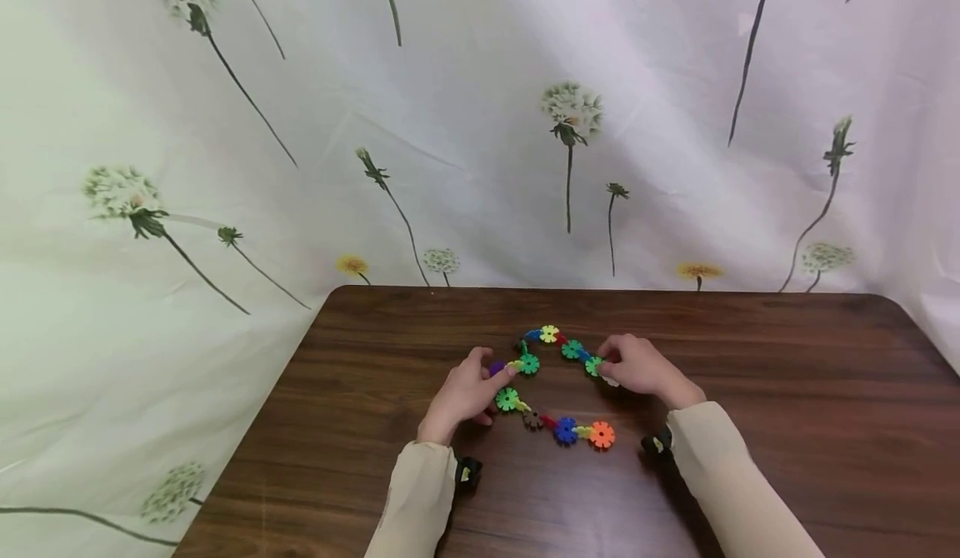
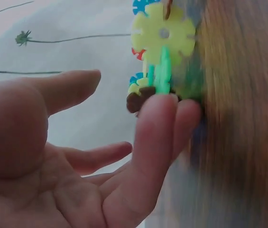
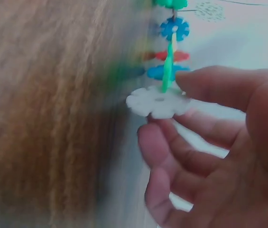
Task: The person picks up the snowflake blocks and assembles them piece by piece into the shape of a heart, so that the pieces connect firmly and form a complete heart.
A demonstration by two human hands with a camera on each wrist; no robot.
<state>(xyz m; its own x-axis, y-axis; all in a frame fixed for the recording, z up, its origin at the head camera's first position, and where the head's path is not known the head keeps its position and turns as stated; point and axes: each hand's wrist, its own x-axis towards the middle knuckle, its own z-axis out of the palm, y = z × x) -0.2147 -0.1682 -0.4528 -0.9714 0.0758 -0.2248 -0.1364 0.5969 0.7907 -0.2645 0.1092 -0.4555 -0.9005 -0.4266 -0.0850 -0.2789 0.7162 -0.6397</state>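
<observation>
A chain of colourful notched plastic discs curves over the table, with an orange disc (image 1: pixel 602 435) at its near end. My left hand (image 1: pixel 463 390) is at the chain's left bend, around a purple disc (image 1: pixel 497 369) and a green disc (image 1: pixel 507 399). In the left wrist view its thumb stands apart from the fingers, whose tips touch or nearly touch a green disc (image 2: pixel 163 73) slotted into a yellow disc (image 2: pixel 181 35). At the chain's right end, my right hand (image 1: pixel 643 364) pinches a white disc (image 3: pixel 148 105) joined to a green disc (image 3: pixel 168 71).
The dark wooden table (image 1: pixel 787 425) extends to both sides of the hands. Behind it hangs a white cloth (image 1: pixel 480 125) printed with dandelions. A black wrist device (image 1: pixel 467 473) sits under the left sleeve, another wrist device (image 1: pixel 657 443) under the right.
</observation>
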